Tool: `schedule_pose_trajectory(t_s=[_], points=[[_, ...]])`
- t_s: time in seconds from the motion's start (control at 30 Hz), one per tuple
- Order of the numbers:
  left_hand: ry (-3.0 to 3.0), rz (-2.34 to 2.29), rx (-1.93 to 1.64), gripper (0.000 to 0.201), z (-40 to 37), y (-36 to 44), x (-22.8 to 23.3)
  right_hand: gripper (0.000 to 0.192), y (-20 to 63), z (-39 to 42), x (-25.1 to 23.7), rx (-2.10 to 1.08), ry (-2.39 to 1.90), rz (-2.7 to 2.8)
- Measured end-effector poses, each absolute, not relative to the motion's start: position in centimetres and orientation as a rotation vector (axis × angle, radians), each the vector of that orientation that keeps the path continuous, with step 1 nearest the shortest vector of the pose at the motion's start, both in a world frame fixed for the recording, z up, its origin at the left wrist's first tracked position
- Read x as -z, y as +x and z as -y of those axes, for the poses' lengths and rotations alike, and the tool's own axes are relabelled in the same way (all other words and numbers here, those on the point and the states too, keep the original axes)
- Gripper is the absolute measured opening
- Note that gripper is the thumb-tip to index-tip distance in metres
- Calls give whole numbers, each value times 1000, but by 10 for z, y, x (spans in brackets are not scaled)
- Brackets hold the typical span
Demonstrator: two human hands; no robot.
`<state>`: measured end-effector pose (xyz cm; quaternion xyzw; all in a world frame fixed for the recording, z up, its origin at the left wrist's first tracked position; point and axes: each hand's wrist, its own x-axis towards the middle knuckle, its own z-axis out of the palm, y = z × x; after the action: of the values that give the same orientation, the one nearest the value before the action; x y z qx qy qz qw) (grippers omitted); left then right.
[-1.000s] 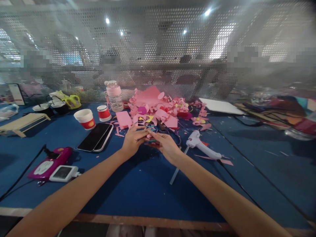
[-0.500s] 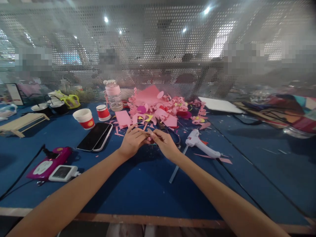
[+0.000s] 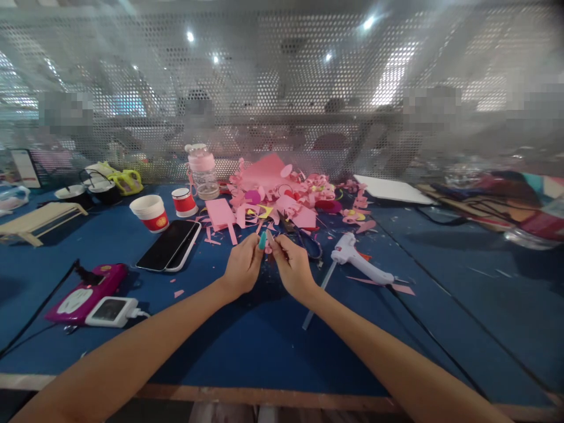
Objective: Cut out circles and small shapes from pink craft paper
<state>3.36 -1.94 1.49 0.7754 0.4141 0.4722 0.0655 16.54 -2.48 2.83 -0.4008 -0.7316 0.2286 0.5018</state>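
Observation:
My left hand [image 3: 244, 263] and my right hand [image 3: 292, 267] meet above the blue table, fingers curled and thumbs up. Between their fingertips is a small pink paper piece [image 3: 268, 249], pinched from both sides; its exact shape is mostly covered by the fingers. A teal nail shows on my left thumb. Just beyond the hands lie pink paper sheets [image 3: 220, 214] and a heap of pink paper scraps [image 3: 264, 173]. Scissors [image 3: 309, 242] with dark blue handles rest behind my right hand. To the right lies a white glue gun [image 3: 359, 260] with a clear glue stick in it.
Leftward are a phone [image 3: 166, 247], stacked paper cups [image 3: 150, 212], a red cup [image 3: 184, 202], a bottle [image 3: 202, 173] and a purple power strip [image 3: 86, 295] with a white charger [image 3: 112, 311]. A perforated metal screen [image 3: 282, 76] stands behind. The glue gun's cord [image 3: 436, 338] runs to the front edge.
My left fingers, stretched out over the right fingertips before, have curled in, and the left thumb now points up beside the right thumb. The small pink piece stays between the hands.

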Motion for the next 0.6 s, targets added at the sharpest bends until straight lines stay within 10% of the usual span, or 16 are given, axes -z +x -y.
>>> schedule_pose_trajectory(t_s=[0.6], points=[[2277, -1167, -1593, 18, 30, 44, -13, 25, 150, 36, -21, -557, -991, 1641]])
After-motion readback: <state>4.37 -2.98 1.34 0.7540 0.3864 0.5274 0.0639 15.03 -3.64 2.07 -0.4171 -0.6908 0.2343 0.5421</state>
